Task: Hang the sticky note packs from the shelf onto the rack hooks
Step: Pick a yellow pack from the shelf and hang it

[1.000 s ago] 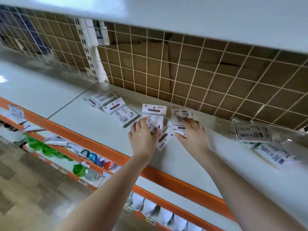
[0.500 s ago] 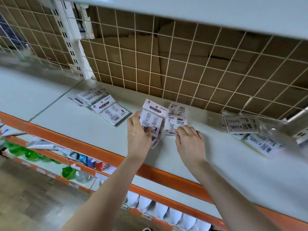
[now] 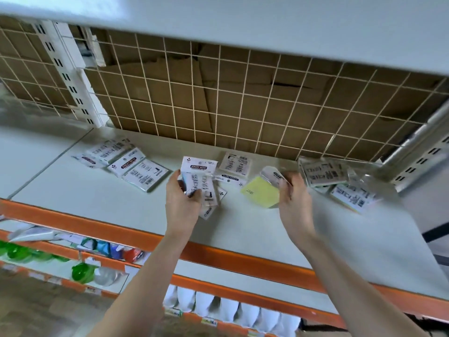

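My left hand (image 3: 182,203) grips a small stack of sticky note packs (image 3: 199,177), held upright above the white shelf (image 3: 243,229), white header card on top. My right hand (image 3: 292,198) pinches a yellow sticky note pack (image 3: 261,192) by its header, tilted and lifted off the shelf. One more pack (image 3: 234,167) lies flat behind the two hands. A loose group of packs (image 3: 128,164) lies at the left and another group (image 3: 340,183) at the right. The wire grid rack (image 3: 218,98) backs the shelf; no hooks show on it.
Brown cardboard sits behind the grid. An upper white shelf (image 3: 267,25) overhangs close above. The orange front rail (image 3: 218,254) edges the shelf, and a slotted metal bracket (image 3: 422,161) stands at the far right. Lower shelves hold green and coloured goods (image 3: 82,271).
My left hand has raised its stack further off the shelf. My right hand moved right, took hold of a yellow pack and lifted it. The camera view shifted slightly.
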